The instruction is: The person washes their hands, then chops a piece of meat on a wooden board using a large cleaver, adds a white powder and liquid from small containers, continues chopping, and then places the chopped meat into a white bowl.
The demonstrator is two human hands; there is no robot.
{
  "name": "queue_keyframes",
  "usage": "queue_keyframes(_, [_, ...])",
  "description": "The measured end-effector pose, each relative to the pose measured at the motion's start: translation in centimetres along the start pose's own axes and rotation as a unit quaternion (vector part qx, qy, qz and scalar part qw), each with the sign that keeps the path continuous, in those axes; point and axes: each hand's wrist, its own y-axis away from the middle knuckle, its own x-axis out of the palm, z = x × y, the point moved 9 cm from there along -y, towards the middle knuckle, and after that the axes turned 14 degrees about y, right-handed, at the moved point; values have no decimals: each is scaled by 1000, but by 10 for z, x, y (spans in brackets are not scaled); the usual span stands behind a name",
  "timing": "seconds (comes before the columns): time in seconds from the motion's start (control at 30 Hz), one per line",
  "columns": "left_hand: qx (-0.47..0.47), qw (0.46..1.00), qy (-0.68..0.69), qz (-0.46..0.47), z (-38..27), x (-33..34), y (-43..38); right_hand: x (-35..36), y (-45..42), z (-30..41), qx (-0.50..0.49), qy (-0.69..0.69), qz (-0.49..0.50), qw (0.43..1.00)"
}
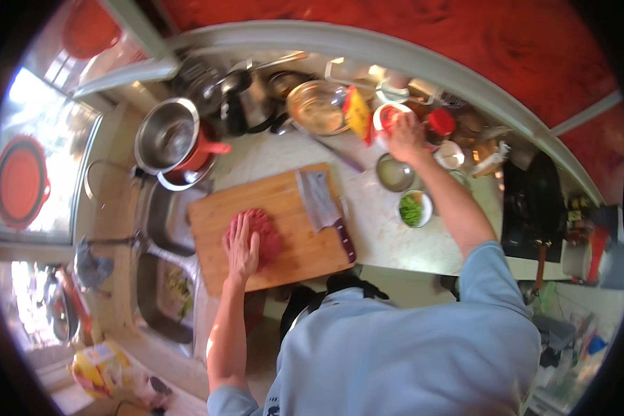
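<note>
My left hand (243, 249) lies flat over a mound of raw minced meat (267, 236), fingers stretched out and thumb apart. The meat sits on a wooden cutting board (218, 275). A cleaver (318, 200) with a dark riveted handle rests on the board's right side. My right hand (408, 136) reaches to the back of the counter, its fingers at a round red-and-white tub (379, 118). The fingertips are blurred, so whether they grip it or dip into it is unclear. Nearer me stand a bowl of pale liquid (395, 174) and a small white bowl holding chopped greens (411, 209).
Behind the board are a large metal bowl (317, 106), a yellow packet (359, 115), a purple-handled utensil (346, 157) and a red-lidded jar (440, 122). Stacked pots (169, 135) stand by the double sink (156, 291) at left. A stove (517, 208) bearing a wok is at right.
</note>
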Motion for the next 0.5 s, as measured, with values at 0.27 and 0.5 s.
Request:
queue_keyframes(0.27, [-134,990,-6,-33,-6,-19,-44,-31,17,29,-9,-5,-85,996])
queue_keyframes(0.5, [37,999,21,-13,-5,-7,-38,-27,134,110,-149,-289,-61,944])
